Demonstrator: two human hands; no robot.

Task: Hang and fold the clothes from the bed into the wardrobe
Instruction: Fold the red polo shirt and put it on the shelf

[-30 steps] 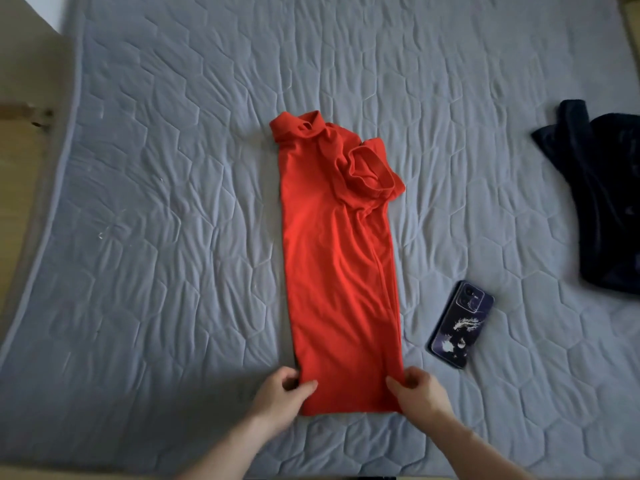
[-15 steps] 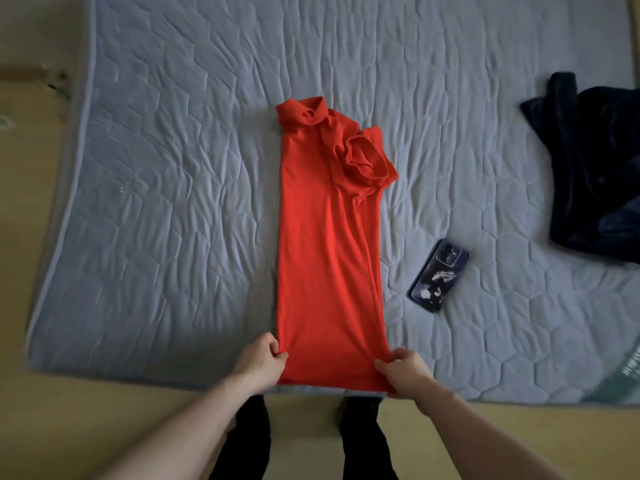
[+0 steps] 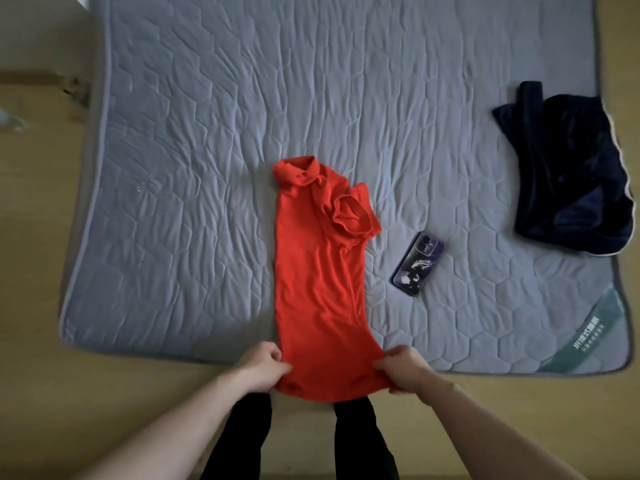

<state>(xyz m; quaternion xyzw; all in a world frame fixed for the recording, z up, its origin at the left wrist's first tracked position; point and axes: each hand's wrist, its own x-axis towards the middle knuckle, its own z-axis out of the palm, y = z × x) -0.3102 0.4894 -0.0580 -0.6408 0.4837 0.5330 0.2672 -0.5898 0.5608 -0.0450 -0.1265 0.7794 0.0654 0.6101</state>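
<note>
Shirt point(image 3: 317, 289), red with a collar, lies lengthwise on the grey quilted bed point(image 3: 207, 133), folded into a narrow strip. Its collar end points away from the person; one sleeve is bunched on top near the collar, toward the right. The hem end hangs over the near edge of the mattress, above the floor point(image 3: 52, 393).

Left hand point(image 3: 261, 367): grip closed on the left corner of the hem, fingers curled round the cloth. Right hand point(image 3: 403, 368): grip closed on the right corner of the hem, thumb and fingers pinching the fabric. Both hands sit just past the mattress edge, and the hem is stretched between them.

Phone point(image 3: 418, 263), in a dark patterned case, lies face down on the bed just to the right of the shirt, apart from it. Dark navy garment point(image 3: 571, 174) lies crumpled near the right edge of the bed, well apart from the shirt and the phone.

Black trouser legs point(image 3: 360, 441) of the person show below the hem, over the wooden floor.
</note>
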